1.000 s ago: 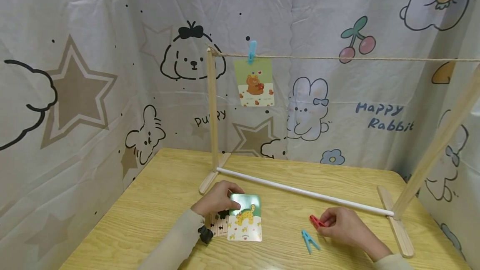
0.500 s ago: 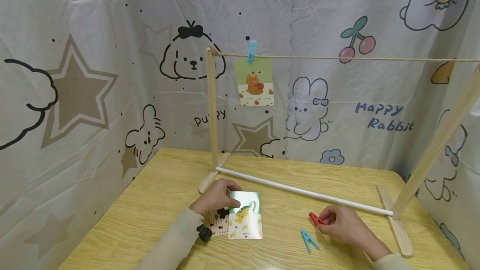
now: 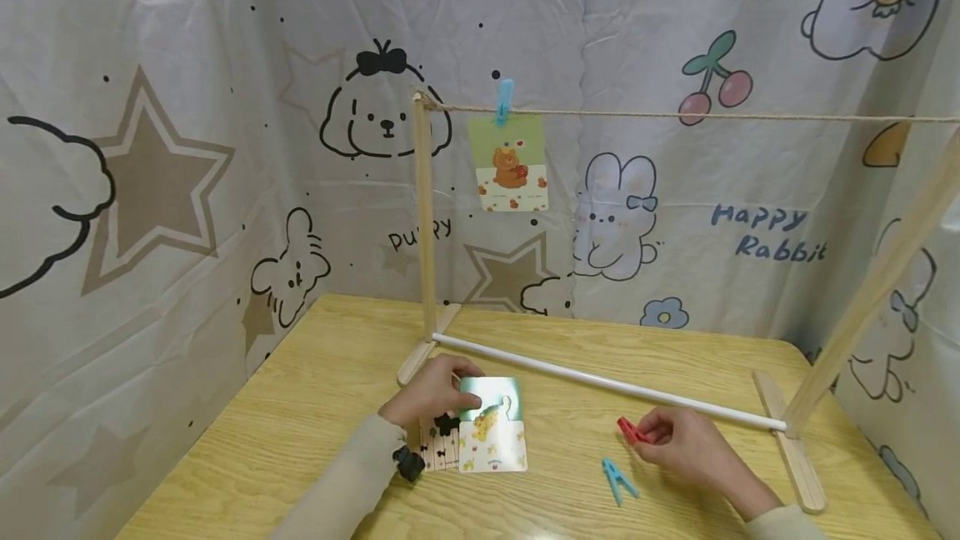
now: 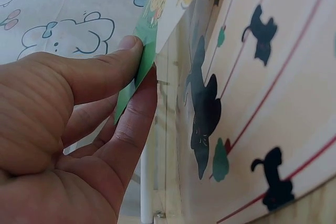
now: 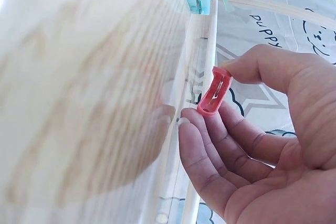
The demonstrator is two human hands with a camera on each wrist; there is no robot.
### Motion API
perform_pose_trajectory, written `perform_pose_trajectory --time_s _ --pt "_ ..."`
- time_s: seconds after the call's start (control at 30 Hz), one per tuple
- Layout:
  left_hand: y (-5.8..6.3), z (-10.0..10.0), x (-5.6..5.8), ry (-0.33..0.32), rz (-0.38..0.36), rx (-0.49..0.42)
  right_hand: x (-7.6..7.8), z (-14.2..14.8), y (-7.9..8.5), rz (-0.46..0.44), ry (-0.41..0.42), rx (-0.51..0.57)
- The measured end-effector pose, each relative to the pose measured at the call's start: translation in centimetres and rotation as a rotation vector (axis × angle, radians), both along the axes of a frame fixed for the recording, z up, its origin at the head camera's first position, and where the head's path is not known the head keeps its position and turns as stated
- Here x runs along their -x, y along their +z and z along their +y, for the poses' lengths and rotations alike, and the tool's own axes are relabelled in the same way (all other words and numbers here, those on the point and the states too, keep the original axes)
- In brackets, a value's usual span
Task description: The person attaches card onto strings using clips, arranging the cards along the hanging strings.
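Between thumb and fingers, my left hand [image 3: 435,390] pinches the top left corner of a green and white card [image 3: 495,440] printed with a yellow spotted animal. Partly under it lies a pink striped card [image 3: 438,444] with black cats, which fills the right side of the left wrist view. My right hand [image 3: 686,444] pinches a red clothespin [image 5: 216,92] by thumb and fingertips, low over the table. A blue clothespin [image 3: 619,481] lies on the table just left of that hand.
A wooden frame with a left post [image 3: 425,223], a leaning right post [image 3: 877,290] and a white bar [image 3: 600,379] stands behind the hands. From its string [image 3: 637,113] a bear card [image 3: 510,169] hangs by a blue clothespin [image 3: 504,102]. A patterned curtain [image 3: 300,65] surrounds the table [image 3: 352,332].
My left hand has raised the spotted-animal card slightly, away from me, and light now glares on it. The right hand, holding the red clothespin, has stayed almost where it was.
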State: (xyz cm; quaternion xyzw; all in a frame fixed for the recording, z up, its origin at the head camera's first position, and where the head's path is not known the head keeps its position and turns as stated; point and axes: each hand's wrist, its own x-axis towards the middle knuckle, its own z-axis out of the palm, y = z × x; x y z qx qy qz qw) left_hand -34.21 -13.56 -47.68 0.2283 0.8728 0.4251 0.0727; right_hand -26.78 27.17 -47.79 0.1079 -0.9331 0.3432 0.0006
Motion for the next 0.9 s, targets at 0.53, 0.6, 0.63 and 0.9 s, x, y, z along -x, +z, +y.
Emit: perform_pose_trajectory --time_s 0.53,0.6,0.63,0.9 --pt "0.42 0.36 -0.12 0.065 -0.006 -0.054 0.21 -0.03 0.24 0.009 -0.030 0.027" --pt "0.42 0.31 -0.10 0.069 -0.005 -0.056 0.23 -0.05 0.26 0.004 -0.033 0.031" --pt "0.41 0.29 -0.10 0.069 -0.005 -0.058 0.24 -0.07 0.25 0.001 -0.038 0.033" --pt "0.64 0.35 -0.06 0.075 0.018 -0.090 0.26 -0.10 0.35 0.004 -0.035 0.038"
